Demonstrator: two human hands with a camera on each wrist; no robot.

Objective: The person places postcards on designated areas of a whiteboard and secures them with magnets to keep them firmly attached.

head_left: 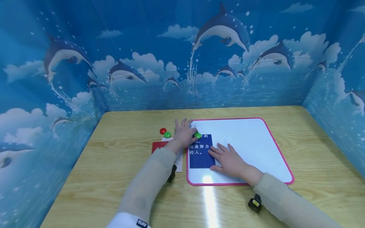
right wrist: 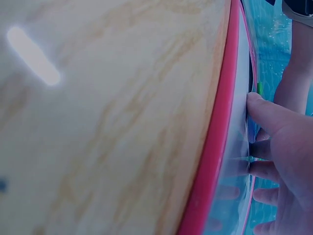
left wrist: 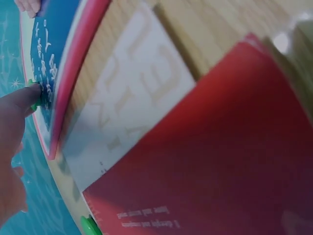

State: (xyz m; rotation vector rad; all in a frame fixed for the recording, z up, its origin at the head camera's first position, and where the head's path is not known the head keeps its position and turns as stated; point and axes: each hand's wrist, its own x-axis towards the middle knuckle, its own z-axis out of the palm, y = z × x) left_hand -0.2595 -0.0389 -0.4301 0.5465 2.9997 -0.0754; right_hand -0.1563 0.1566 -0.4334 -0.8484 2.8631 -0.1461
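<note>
A blue card (head_left: pixel 201 161) with white Chinese writing lies along the left side of a white board (head_left: pixel 245 139) rimmed in pink. At the card's top, my left hand (head_left: pixel 183 133) pinches a round green magnet (head_left: pixel 197 136) between thumb and index finger; the other fingers reach past the board's left edge. In the left wrist view, a fingertip presses on that green piece. My right hand (head_left: pixel 230 161) rests flat with spread fingers, its fingertips at the card's right edge. The right wrist view shows the thumb (right wrist: pixel 266 110) touching near the card, which is mostly hidden there.
Left of the board, a red card (left wrist: pixel 210 161) overlaps a white card (left wrist: pixel 132 83) with pale lettering. Behind them sit a round red piece (head_left: pixel 163 130) and another green one (head_left: pixel 167 135). A blue dolphin-print curtain (head_left: pixel 159 76) surrounds the wooden table (head_left: pixel 114 164).
</note>
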